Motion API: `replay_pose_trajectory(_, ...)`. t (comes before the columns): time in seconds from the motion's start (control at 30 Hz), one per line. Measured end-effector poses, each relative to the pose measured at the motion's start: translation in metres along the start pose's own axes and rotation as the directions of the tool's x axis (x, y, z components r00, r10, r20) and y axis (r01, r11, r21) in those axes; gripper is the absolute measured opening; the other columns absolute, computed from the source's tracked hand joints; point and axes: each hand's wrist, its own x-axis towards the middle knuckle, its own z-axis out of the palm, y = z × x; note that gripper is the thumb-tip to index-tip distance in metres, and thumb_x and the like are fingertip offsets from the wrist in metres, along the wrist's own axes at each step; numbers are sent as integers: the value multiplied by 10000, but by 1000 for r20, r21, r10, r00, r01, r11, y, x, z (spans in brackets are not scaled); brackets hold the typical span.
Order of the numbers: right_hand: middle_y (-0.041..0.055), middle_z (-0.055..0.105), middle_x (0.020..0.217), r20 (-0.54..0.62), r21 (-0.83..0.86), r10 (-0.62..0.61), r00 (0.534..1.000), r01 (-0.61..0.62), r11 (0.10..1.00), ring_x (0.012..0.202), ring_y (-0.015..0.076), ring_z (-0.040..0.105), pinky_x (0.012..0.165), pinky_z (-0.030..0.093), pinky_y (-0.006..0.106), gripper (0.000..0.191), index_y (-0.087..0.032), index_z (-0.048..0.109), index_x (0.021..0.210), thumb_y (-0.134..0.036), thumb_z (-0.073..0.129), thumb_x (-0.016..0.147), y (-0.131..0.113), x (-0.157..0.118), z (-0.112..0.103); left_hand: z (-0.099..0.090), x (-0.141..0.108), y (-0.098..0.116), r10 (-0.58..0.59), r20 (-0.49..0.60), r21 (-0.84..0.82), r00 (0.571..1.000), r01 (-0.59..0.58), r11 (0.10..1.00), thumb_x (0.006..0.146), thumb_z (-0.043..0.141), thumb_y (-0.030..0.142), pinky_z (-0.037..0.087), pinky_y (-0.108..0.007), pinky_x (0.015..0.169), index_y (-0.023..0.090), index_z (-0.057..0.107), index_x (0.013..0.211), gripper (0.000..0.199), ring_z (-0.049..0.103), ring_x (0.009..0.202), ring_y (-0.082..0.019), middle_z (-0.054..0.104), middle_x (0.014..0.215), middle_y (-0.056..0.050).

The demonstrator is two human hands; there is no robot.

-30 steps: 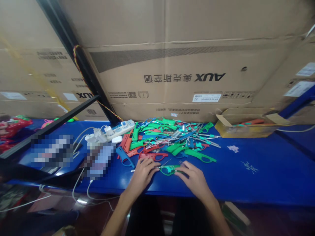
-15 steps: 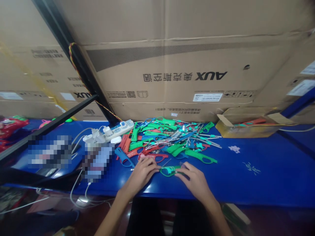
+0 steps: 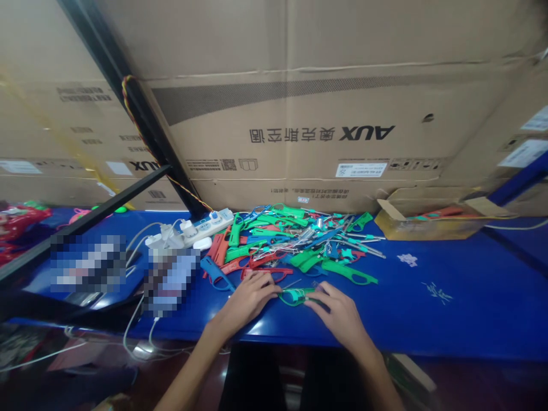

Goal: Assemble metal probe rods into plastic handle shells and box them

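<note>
A green long-nosed lighter casing [image 3: 286, 300] lies on the blue table in front of me, with a teal part and thin wires inside it. My left hand [image 3: 256, 295] pinches its left end, fingers bent together. At the opposite end my right hand [image 3: 336, 308] grips the casing between thumb and fingers; the exact contact is partly hidden. A thin metal rod [image 3: 292, 283] sticks up at a slant beside my left fingertips. Just beyond my hands is a heap of green, red and blue lighter casings [image 3: 349, 272] mixed with metal tubes and wires.
A power strip [image 3: 209, 224] with plugged-in chargers and cables stands left of the heap. Nearer are blurred-out devices [image 3: 173, 282]. An open cardboard box [image 3: 428, 228] holding parts sits at the back right. Small pins [image 3: 436, 292] lie scattered right. Large cartons [image 3: 321, 103] wall off the back.
My left hand has shifted very slightly right, and the thin rod beside it has moved with it. My right hand stays in nearly the same place on the casing.
</note>
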Motion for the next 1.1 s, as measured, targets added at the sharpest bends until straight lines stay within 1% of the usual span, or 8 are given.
replay_pose_trajectory(0.17, 33, 672, 883, -18, -13, -13, 1000, 13, 1000, 824, 158, 672, 689, 504, 240, 306, -287, 770, 952, -433, 503, 985, -2, 1, -1, 5, -4, 0, -26, -68, -88, 997, 20, 996, 1031, 456, 251, 406, -317, 864, 260, 679, 1148, 252, 561, 969, -173, 633, 1033, -49)
replay_pose_trajectory(0.37, 48, 673, 905, -21, -10, -12, 1000, 12, 1000, 852, 179, 674, 706, 502, 260, 357, -276, 760, 960, -499, 481, 976, -1, -1, 0, 7, -6, -2, -19, -107, -126, 994, 6, 992, 1016, 499, 260, 402, -313, 845, 324, 702, 1167, 261, 565, 934, -161, 645, 1007, -34)
replay_pose_trajectory(0.47, 42, 672, 915, -4, -7, -14, 1000, 14, 1000, 858, 176, 673, 708, 500, 260, 330, -283, 755, 974, -480, 490, 978, -1, -2, 1, 4, -5, -3, -27, -93, -122, 995, 15, 992, 1000, 534, 261, 394, -315, 848, 344, 706, 1164, 251, 567, 942, -165, 652, 987, -25)
replay_pose_trajectory(0.6, 36, 670, 910, -3, -19, -14, 1000, 14, 1000, 868, 180, 670, 711, 501, 262, 278, -290, 752, 975, -458, 532, 964, -1, -1, -1, 0, -2, -5, -36, -37, -123, 999, 31, 992, 989, 555, 264, 387, -321, 855, 349, 709, 1157, 243, 568, 949, -172, 653, 1006, -21)
replay_pose_trajectory(0.7, 32, 667, 909, -3, -16, -12, 1000, 12, 1000, 862, 175, 670, 706, 502, 258, 258, -287, 755, 962, -446, 552, 957, -2, 0, -2, 1, -2, -5, -29, -43, -122, 999, 24, 992, 993, 547, 263, 385, -321, 843, 340, 718, 1141, 239, 570, 934, -172, 649, 996, -25)
replay_pose_trajectory(0.83, 35, 668, 908, -14, -15, -15, 1000, 15, 1000, 869, 170, 669, 717, 500, 252, 257, -280, 759, 961, -426, 548, 964, -2, 0, -2, 10, -6, -1, -36, -101, -80, 994, 28, 996, 1005, 520, 244, 387, -326, 834, 323, 713, 1144, 251, 555, 919, -173, 641, 987, -31)
replay_pose_trajectory(0.97, 30, 663, 889, -24, -12, -17, 1000, 17, 1000, 843, 163, 663, 702, 486, 249, 267, -281, 761, 952, -399, 523, 981, -2, 1, -1, 20, -13, 6, -38, -191, 14, 981, 41, 999, 1001, 484, 148, 387, -362, 884, 269, 676, 1186, 292, 548, 979, -194, 636, 1065, -53)
replay_pose_trajectory(1.1, 37, 659, 884, -62, 8, -26, 998, 26, 1000, 827, 165, 663, 696, 483, 253, 285, -260, 759, 942, -373, 502, 993, -2, 0, -1, 25, -15, 7, -12, -213, 62, 977, 26, 998, 996, 473, 119, 390, -374, 890, 246, 657, 1173, 285, 562, 959, -195, 648, 1057, -49)
